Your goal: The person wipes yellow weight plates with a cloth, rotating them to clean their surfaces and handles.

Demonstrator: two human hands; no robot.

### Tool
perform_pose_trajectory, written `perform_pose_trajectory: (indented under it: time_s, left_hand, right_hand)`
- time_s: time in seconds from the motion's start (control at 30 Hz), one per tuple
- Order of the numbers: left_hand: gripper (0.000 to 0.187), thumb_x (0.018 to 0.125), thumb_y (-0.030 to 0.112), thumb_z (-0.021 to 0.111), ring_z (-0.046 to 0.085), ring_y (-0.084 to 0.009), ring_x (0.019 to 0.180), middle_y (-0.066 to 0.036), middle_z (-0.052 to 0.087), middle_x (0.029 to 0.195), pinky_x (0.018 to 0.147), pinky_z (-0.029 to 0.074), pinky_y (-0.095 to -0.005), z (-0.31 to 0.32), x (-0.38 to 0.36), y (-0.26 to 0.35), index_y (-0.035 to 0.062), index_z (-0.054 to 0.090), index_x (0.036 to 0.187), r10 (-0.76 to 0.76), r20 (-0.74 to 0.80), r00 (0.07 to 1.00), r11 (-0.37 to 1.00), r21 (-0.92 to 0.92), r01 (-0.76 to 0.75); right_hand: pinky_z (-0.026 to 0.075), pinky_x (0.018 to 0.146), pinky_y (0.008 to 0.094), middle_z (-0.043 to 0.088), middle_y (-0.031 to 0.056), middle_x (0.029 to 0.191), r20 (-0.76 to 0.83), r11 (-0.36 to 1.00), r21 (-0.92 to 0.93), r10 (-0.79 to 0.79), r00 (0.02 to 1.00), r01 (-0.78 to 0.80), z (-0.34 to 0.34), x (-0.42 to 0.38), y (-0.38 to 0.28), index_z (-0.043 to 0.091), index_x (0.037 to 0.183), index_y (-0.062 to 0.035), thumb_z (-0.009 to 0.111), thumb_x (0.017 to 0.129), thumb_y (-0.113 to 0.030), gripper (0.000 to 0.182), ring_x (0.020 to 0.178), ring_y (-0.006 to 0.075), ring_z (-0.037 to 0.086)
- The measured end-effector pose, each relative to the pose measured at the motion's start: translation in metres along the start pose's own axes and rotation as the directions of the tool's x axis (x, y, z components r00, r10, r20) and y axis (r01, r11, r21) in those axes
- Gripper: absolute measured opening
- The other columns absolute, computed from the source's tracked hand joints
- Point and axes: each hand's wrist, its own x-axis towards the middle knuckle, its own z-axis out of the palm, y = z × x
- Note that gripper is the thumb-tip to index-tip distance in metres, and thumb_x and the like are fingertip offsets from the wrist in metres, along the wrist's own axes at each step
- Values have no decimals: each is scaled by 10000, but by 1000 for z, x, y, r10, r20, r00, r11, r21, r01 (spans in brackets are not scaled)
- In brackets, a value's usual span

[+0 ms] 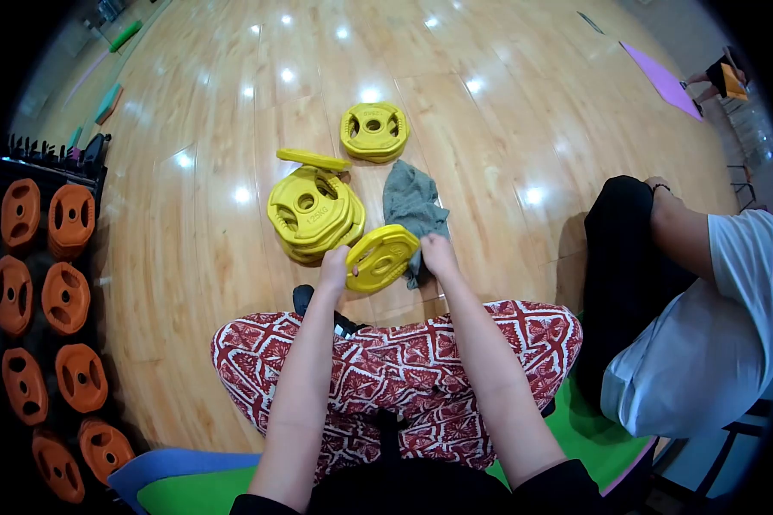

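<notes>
A yellow weight plate [381,257] is held tilted above the floor in front of my crossed legs. My left hand [335,269] is closed on its left edge. At the plate's right edge my right hand [439,255] is closed on the grey cloth [410,199], part of which hangs down beside the plate. Just left of the cloth stands a stack of yellow plates [305,206], the top one marked 1.25KG. Another yellow plate [314,160] leans on the back of that stack. Farther off lies a smaller pile of yellow plates [374,129].
To my left, a dark rack holds several orange weight plates [66,298]. Close on my right sits a person in a white shirt [691,343]. A green mat [588,433] lies beneath me, and a pink mat [661,79] is on the wooden floor at the far right.
</notes>
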Motion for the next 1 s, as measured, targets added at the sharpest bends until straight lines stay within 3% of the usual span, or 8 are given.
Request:
perform_pose_trajectory:
  time_s: [0.1, 0.23, 0.37, 0.57, 0.77, 0.83, 0.9, 1.0]
  left_hand:
    - [338, 806, 250, 384, 477, -122, 499, -53, 580, 680, 507, 385, -243, -5, 4, -5, -17, 590, 829, -21, 2, 1000, 999, -44, 22]
    - [321, 792, 236, 408, 489, -145, 499, -82, 528, 551, 506, 374, -271, 0, -2, 0, -9, 573, 665, 30, 4, 1000, 999, -31, -30]
    - [268, 749, 256, 545, 522, -152, 540, -76, 553, 590, 552, 400, -275, 11, 1, -5, -2, 595, 695, 119, 222, 968, 939, 292, -182]
    - [269, 655, 209, 639, 532, -221, 745, -104, 540, 773, 692, 418, -300, 37, -29, 36, 17, 592, 837, 235, 407, 883, 754, 498, -429]
    - [286, 664, 206, 642, 544, -244, 792, -140, 545, 840, 709, 421, -310, 36, -38, 40, 9, 580, 862, 132, 440, 889, 795, 489, -360]
    - [250, 683, 124, 620, 536, -276, 871, -142, 558, 957, 773, 420, -334, 35, -44, 48, 4, 571, 897, 321, 478, 818, 712, 447, -541]
    - [222, 684, 92, 617, 522, -274, 895, -108, 539, 984, 778, 415, -345, 30, -36, 29, 11, 569, 885, 430, 518, 739, 638, 405, -655]
    - [188, 617, 38, 612, 470, -251, 955, -62, 512, 954, 829, 376, -348, 33, -45, 37, 32, 567, 799, 455, 564, 689, 473, 502, -724]
  right_hand:
    - [434, 680, 339, 585, 226, 775, 57, 987, 53, 147, 988, -150, -4, -4, -3, 555, 758, 56, 453, 764, -221, 295, 736, 290, 580]
    - [377, 540, 279, 500, 25, 607, -375, 834, 538, 106, 921, 123, -26, 6, -39, 501, 666, 16, 469, 794, -169, 228, 582, 119, 450]
    - [361, 501, 315, 454, 120, 543, -395, 735, 643, 78, 915, 215, -63, 6, -71, 475, 655, 17, 476, 794, -168, 231, 534, 147, 457]
    - [413, 562, 418, 541, 166, 677, -96, 832, -95, -554, 827, 546, -51, -21, -76, 487, 674, -20, 495, 767, -196, 199, 654, 346, 532]
    - [413, 593, 427, 562, 179, 737, 16, 973, -77, -215, 976, 216, -48, -6, -40, 533, 720, 2, 435, 777, -213, 243, 675, 352, 537]
    - [366, 498, 339, 533, 58, 611, 193, 963, 266, -90, 977, 36, -40, 5, -4, 516, 673, -65, 439, 805, -304, 284, 532, 201, 478]
    - [273, 428, 257, 499, -5, 601, 558, 782, 140, 445, 701, -608, -62, -11, -26, 554, 734, -137, 440, 800, -425, 316, 475, 104, 398]
    - [295, 411, 249, 461, -11, 568, 631, 636, 268, 451, 631, -723, -73, -29, -54, 546, 734, -136, 478, 797, -400, 279, 471, 97, 410]
